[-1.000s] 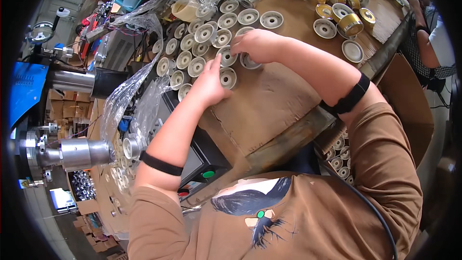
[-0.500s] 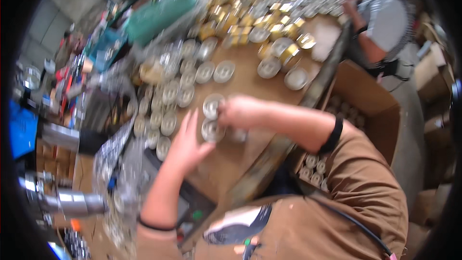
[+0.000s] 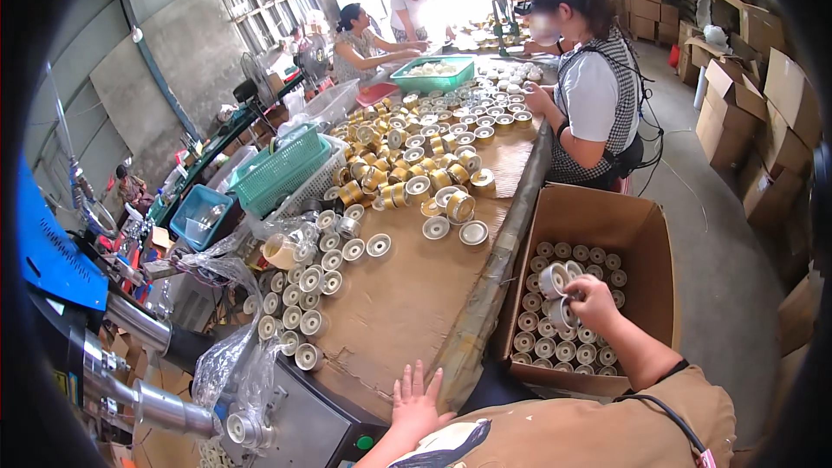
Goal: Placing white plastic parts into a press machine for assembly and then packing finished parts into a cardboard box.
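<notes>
My right hand (image 3: pixel 593 303) is closed on white, spool-like round parts (image 3: pixel 553 280), at least two, above the open cardboard box (image 3: pixel 600 215) on the right. Rows of similar round parts (image 3: pixel 545 347) stand upright inside that box, some hidden behind my hand and the held pieces. My left hand (image 3: pixel 416 403) lies with fingers spread on the near edge of the cardboard-covered table (image 3: pixel 416 295), holding nothing. Left of it, more white parts (image 3: pixel 332 260) stand in a loose cluster.
Gold-banded round parts (image 3: pixel 394 195) are heaped farther up the table. Green baskets (image 3: pixel 282 169) line its left side. A co-worker (image 3: pixel 598 95) stands at the right edge, with others beyond. A machine (image 3: pixel 61 243) is at left; cartons (image 3: pixel 732 113) stack at right.
Both hands were together over round parts on the table. My right hand has moved right to above the box with parts in it; my left has drawn back to the near table edge.
</notes>
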A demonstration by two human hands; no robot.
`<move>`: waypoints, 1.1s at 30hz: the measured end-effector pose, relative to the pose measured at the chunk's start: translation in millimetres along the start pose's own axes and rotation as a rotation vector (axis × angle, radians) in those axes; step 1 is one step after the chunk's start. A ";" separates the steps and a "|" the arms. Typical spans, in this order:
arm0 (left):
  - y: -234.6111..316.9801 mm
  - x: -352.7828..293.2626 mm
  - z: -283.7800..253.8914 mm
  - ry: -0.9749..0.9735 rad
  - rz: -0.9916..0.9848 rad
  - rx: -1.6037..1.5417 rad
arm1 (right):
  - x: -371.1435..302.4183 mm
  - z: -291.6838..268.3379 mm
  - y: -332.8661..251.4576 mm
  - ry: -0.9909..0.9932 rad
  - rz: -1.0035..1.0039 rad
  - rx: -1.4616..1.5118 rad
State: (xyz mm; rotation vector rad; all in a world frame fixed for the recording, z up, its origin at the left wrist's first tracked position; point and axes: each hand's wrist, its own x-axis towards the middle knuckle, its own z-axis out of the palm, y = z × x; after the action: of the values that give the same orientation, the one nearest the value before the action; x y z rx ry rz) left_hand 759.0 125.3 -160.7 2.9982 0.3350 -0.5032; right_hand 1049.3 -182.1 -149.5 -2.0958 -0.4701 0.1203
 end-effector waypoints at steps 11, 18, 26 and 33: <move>7.9 -5.0 -14.8 -0.015 -0.014 0.031 | -36.9 25.0 -4.5 -0.119 -0.042 0.035; 3.2 -11.5 -10.6 -0.041 -0.025 -0.002 | -25.9 25.3 29.6 -0.088 -0.032 -0.031; 7.8 9.1 -14.1 -0.137 -0.042 0.023 | 53.7 -8.6 131.7 -0.049 -0.048 -0.294; 13.0 37.7 -27.2 -0.118 -0.048 -0.026 | 124.9 7.8 206.5 -0.019 0.382 -0.509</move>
State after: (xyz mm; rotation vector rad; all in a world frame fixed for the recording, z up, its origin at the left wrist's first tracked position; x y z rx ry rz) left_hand 805.3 123.4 -147.0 2.9253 0.4016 -0.6713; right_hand 1220.8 -226.8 -313.6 -2.6713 -0.1057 0.2639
